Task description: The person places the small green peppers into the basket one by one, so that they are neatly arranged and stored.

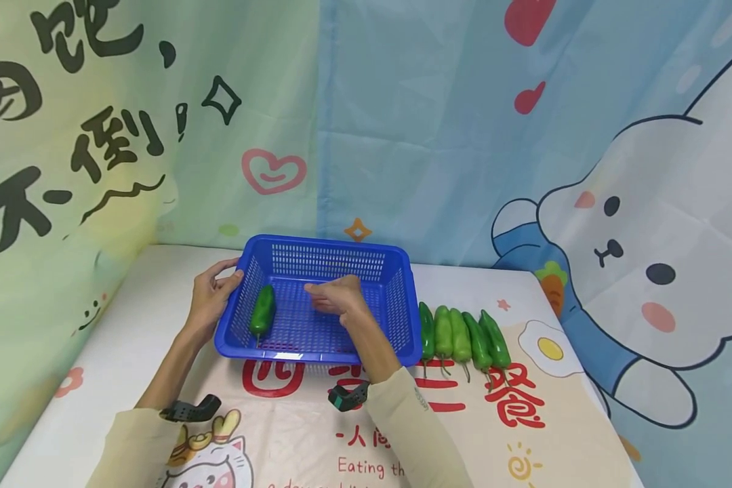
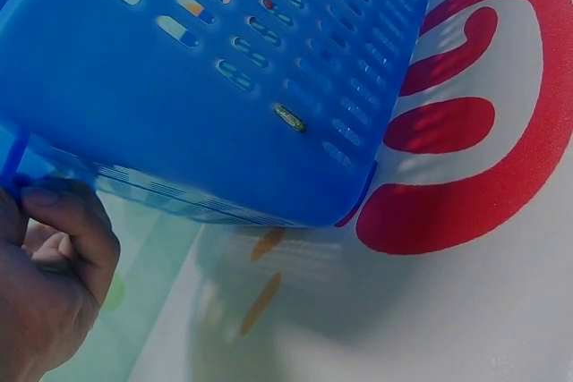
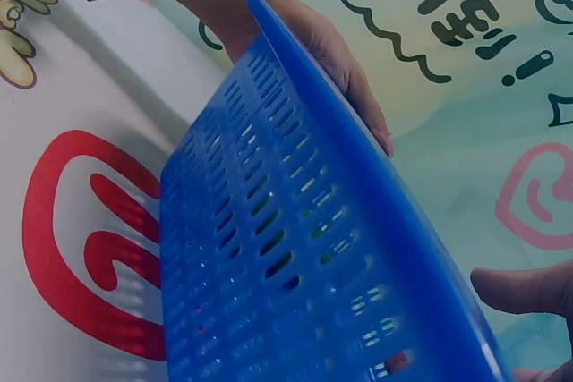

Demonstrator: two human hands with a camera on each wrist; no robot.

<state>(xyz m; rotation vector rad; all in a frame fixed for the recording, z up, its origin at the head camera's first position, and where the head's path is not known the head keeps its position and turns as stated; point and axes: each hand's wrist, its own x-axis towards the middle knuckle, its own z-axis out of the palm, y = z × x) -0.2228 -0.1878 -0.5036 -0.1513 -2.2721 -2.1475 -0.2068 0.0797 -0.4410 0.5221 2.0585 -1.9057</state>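
A blue plastic basket (image 1: 317,357) with slotted walls sits on the table. My left hand (image 1: 212,298) grips its left rim, thumb on top; in the left wrist view the same hand (image 2: 58,261) has its fingers curled at the rim. Inside, toward the left wall, lies one green pepper (image 1: 263,312). My right hand (image 1: 339,296) is over the basket's interior, fingers toward the left, with nothing visible in it. The right wrist view shows its thumb (image 3: 524,289) stretched out beyond the basket rim (image 3: 394,207); the other fingers are mostly hidden.
Several green peppers (image 1: 460,335) lie in a row on the table just right of the basket. A printed mat (image 1: 293,434) covers the table's middle. Behind stands a cartoon-printed curtain (image 1: 402,135), close to the basket's far side.
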